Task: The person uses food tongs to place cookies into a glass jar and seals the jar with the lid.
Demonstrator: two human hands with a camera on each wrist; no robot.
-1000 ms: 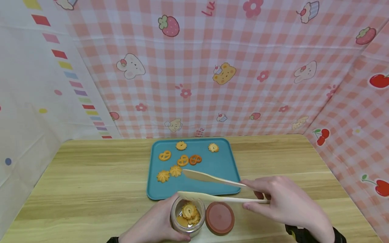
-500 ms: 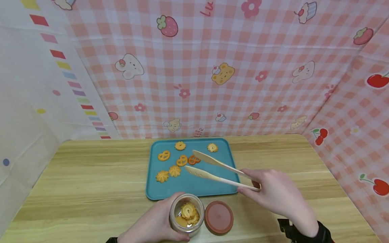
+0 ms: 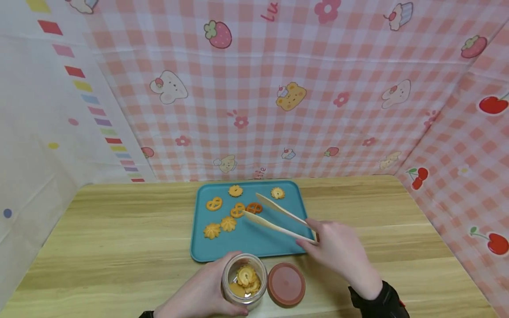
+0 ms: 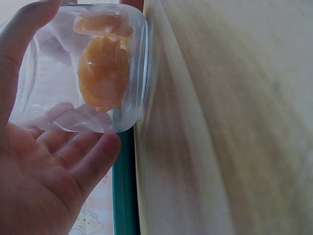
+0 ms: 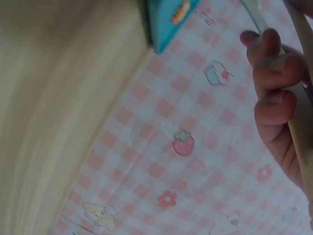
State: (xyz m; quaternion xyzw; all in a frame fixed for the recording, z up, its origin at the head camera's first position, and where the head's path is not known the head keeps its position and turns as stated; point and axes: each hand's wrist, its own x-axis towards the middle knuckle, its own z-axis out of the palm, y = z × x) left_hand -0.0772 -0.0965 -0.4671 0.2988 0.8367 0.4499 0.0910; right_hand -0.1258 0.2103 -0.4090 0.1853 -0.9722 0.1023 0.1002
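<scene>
Backdrop cloth [image 3: 246, 101]: pink-and-white check with printed strawberries, flowers and animals; stands behind the table.
Tabletop [image 3: 127, 234]: pale wood grain.
Tray [image 3: 224, 249]: blue-green, rectangular, rounded corners; lies on the tabletop toward the backdrop cloth.
Right hand [image 3: 339, 247]: fingers and thumb curled, gripping the tongs at the tray's right side.
Left hand [image 3: 207, 289]: half-curled round the jar, thumb on the near side, fingers on the far side.
Tongs [image 3: 274, 226]: pale, two long arms set apart; held over the tray, one tip on either side of the dark pretzel; contact cannot be told.
Jar [image 3: 263, 270]: clear, round-mouthed, uncovered; upright in front of the tray; contains several cookies [image 3: 247, 276].
Lid [image 3: 286, 285]: reddish brown, round; flat on the tabletop just right of the jar.
Flower-shaped cookies [image 3: 228, 224], two: side by side, left front of the tray.
Ring cookies [image 3: 277, 193], two: well apart along the tray's back.
Pale pretzels [image 3: 214, 203], two: left and middle of the tray.
Dark pretzel [image 3: 254, 208], one: just right of the middle pale one.
</scene>
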